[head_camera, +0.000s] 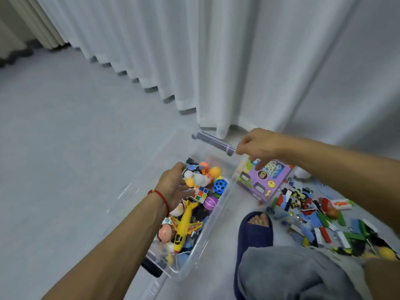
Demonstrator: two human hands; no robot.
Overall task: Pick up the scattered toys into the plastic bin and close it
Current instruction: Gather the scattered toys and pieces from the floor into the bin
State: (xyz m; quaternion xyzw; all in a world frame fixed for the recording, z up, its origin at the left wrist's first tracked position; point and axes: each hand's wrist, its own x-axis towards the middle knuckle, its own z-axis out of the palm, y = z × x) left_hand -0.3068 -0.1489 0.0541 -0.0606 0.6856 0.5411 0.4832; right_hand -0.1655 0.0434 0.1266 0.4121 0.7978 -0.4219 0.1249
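Clear plastic bin [218, 210] sits on pale floor [71, 161], open-topped, packed with toys. Left hand [173, 187] reaches over the bin's left rim, palm turned in toward the contents, fingers loosely spread and straight among the small white and orange balls [200, 177]; it does not appear to clasp anything, though the fingertips are partly blurred. Red cord bracelet [159, 194] on that wrist. Just right of the left hand's fingers: a colour cube [201, 194], a blue perforated ball [220, 186], a purple ball [210, 202]. Below the hand, toward the wrist side, a yellow toy plane [185, 226] lies lengthwise in the bin, nose pointing to the near end. Right hand [258, 146] is beyond the bin's far end, fingers curled round the end of a clear latch handle [213, 142] that stands raised at that far edge. Directly under the right hand, a purple toy box [265, 180] lies flat on the floor, just beside the bin's right wall. Below the right forearm, a loose heap of bricks and small pieces [318, 217] spreads across the floor, well outside the bin. Near foot in a dark blue slide sandal [253, 237] between bin and heap. White curtain [238, 61] hangs behind both hands.
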